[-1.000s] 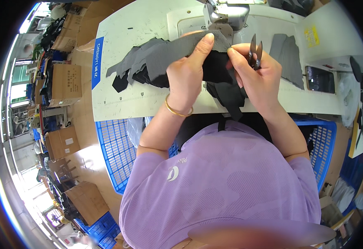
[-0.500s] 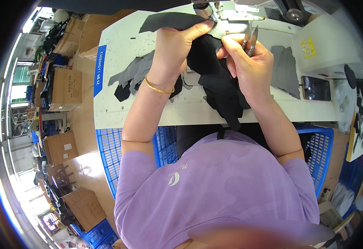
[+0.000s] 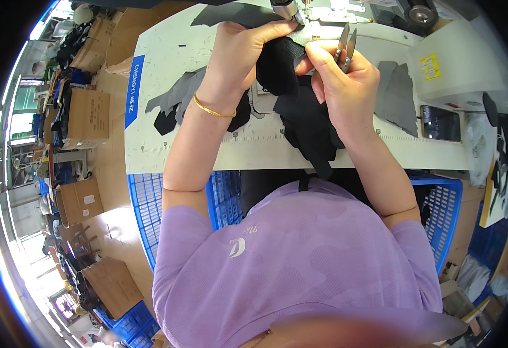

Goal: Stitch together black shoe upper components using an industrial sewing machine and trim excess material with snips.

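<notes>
My left hand (image 3: 233,58) is closed on a piece of black fabric (image 3: 277,66) at the sewing machine's needle area (image 3: 299,17), with the thumb stretched along its top edge. A dark grey fabric piece (image 3: 228,14) reaches out beyond that hand to the far left. In my right hand (image 3: 350,87) sits a pair of small metal thread snips (image 3: 347,49), blades pointing away from me. Its thumb and forefinger pinch together at the black fabric's right edge; exactly what lies between them is hidden. More black fabric (image 3: 309,124) hangs between my wrists toward the table's near edge.
Grey fabric pieces (image 3: 178,93) lie under my left forearm on the white machine table (image 3: 236,156). To the right are another grey piece (image 3: 396,95), a phone (image 3: 441,123) and a translucent bin (image 3: 463,64). Blue baskets (image 3: 143,203) stand below the table edge.
The whole view has shifted slightly. The dark grey piece by my left hand has moved a little farther away. Both hands keep their holds.
</notes>
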Available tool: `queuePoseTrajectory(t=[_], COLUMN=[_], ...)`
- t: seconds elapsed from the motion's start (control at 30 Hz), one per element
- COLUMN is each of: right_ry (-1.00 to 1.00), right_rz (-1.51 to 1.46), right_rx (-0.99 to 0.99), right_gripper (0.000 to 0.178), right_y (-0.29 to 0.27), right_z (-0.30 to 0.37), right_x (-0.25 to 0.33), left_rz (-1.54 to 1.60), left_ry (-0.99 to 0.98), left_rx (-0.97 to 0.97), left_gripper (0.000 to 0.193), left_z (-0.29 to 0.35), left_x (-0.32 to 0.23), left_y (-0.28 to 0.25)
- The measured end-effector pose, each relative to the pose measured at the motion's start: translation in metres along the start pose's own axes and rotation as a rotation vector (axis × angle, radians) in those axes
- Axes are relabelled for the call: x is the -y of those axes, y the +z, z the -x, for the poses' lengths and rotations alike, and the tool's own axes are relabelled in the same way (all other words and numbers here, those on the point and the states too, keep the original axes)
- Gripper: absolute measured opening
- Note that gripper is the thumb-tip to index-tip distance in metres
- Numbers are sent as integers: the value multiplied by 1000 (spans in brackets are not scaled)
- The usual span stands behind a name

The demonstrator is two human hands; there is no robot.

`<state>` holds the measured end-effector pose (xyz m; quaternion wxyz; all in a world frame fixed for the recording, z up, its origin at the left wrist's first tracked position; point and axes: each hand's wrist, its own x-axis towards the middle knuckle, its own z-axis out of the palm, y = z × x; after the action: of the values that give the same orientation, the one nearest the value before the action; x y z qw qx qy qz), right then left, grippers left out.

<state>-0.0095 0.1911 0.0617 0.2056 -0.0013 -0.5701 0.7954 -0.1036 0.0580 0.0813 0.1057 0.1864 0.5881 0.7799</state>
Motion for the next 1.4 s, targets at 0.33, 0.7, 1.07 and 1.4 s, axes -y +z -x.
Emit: queuePoseTrajectory(t=[0.33, 0.7, 1.07, 1.4], right_ry=[-43, 8, 58, 78], right_rz=[100, 91, 4, 77], right_rx=[-47, -20, 36, 59], right_gripper=[17, 14, 12, 12], right_y=[4, 2, -2, 1], right_z=[-1, 0, 4, 9], right_x=[2, 2, -1, -2], left_rz=[-119, 88, 34, 86], left_ry=[-187, -277, -154, -134], left_rx=[93, 143, 86, 86], left_gripper=[12, 13, 14, 17], left_z=[5, 1, -19, -26], left_x=[-24, -25, -4, -7], left_y=[10, 9, -2, -3])
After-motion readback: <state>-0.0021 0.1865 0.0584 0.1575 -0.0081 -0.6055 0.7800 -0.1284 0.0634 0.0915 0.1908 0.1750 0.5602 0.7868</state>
